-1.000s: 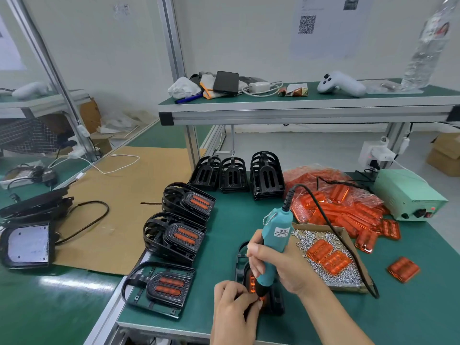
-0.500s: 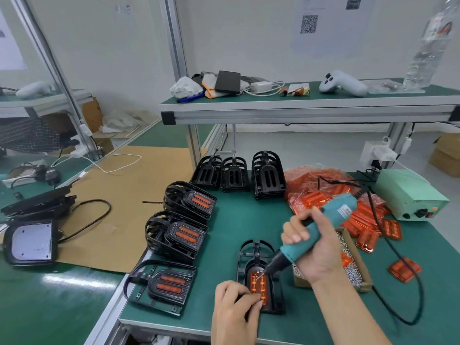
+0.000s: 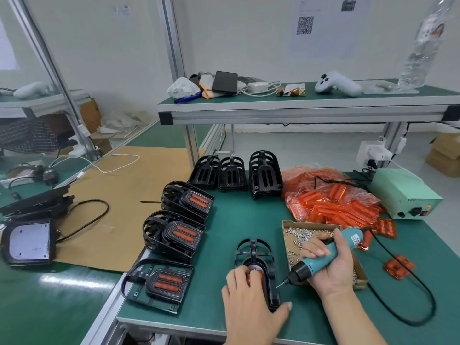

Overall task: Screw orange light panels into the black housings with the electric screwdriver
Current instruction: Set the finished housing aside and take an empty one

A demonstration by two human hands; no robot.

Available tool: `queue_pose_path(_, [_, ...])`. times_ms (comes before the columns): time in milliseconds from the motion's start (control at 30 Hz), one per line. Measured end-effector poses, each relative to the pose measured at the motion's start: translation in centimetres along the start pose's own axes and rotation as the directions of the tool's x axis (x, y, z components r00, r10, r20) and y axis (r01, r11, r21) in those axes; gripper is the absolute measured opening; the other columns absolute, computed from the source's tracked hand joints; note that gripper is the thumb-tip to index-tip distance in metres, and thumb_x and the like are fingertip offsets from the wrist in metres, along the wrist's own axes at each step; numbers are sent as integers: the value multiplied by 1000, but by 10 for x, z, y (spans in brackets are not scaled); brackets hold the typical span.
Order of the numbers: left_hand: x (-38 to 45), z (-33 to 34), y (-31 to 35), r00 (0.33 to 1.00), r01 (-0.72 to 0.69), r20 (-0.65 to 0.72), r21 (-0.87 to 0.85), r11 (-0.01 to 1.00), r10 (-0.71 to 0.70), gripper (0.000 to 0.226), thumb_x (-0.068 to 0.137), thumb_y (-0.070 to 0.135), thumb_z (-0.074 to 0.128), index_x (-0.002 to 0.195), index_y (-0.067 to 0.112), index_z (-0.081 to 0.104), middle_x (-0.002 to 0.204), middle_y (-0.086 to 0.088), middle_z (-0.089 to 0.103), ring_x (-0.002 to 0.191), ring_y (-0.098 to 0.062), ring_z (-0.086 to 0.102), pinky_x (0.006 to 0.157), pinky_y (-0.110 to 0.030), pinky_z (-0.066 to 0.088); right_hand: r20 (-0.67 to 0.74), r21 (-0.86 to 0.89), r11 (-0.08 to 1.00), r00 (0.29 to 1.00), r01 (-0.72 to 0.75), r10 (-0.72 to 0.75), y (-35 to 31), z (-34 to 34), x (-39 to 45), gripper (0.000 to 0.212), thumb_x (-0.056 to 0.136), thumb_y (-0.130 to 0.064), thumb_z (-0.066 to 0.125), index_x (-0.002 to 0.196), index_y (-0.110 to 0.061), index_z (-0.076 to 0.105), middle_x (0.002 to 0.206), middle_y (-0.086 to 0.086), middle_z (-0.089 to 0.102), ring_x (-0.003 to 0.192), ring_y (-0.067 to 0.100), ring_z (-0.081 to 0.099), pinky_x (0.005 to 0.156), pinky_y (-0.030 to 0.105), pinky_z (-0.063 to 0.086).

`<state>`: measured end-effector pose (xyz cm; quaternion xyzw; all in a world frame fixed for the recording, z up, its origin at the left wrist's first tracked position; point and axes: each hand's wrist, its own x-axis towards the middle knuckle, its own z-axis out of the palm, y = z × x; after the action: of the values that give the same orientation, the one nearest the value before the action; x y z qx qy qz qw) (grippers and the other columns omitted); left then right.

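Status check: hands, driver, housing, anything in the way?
Left hand grips housing over panel. Right hand holds driver, bit off the housing, beside screw box. Nothing in the way.

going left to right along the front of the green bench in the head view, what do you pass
finished housing with orange panel → left hand on the black housing → electric screwdriver in the right hand → loose orange panel
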<state>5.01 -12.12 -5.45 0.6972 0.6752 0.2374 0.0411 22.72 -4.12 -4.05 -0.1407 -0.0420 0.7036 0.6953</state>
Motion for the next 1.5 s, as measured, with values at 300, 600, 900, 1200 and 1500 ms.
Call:
queue_pose_path(300, [6,-25,-4,978,193,157,-428,883,-137,46,69,67,58,105,43,43,110,24,38,106,-4,47,93,-24,41,32,48,999,999,-5,4,-3,-2,-6,29,87,-45,68,77,-26,49,55,-16,34,50,1,37,52,13,35])
queue_pose_path(600, [27,-61,-44,755,598,517,-795,100,-404,24,89,7,64,111,15,63,87,-3,76,79,-19,69,82,-43,58,64,14,1000,998,7,-8,-1,-4,-7,27,87,-47,66,77,-27,50,65,-20,19,48,0,40,53,11,34])
queue_pose_path(900, [48,-75,-72,904,428,204,-386,817,-377,51,86,49,63,59,20,31,48,6,30,48,-16,32,52,-29,31,33,-43,999,999,14,-13,2,-2,-6,28,82,-45,70,76,-27,50,56,-18,30,47,-1,40,53,10,33])
queue_pose_path(1200, [38,-79,-76,892,450,221,-346,823,-395,44,95,45,58,66,15,44,53,0,56,46,-17,52,51,-29,45,-4,-39,999,1000,11,-11,7,-4,-3,35,101,-51,50,76,-27,50,55,-17,35,47,-1,39,51,10,34])
queue_pose_path(1500, [5,-115,-121,832,526,247,-634,567,-496,17,100,28,58,96,13,62,65,-7,73,54,-23,71,49,-26,55,21,-81,997,1000,-20,21,6,-8,2,32,99,-51,53,76,-28,51,55,-17,34,48,-2,37,52,10,35])
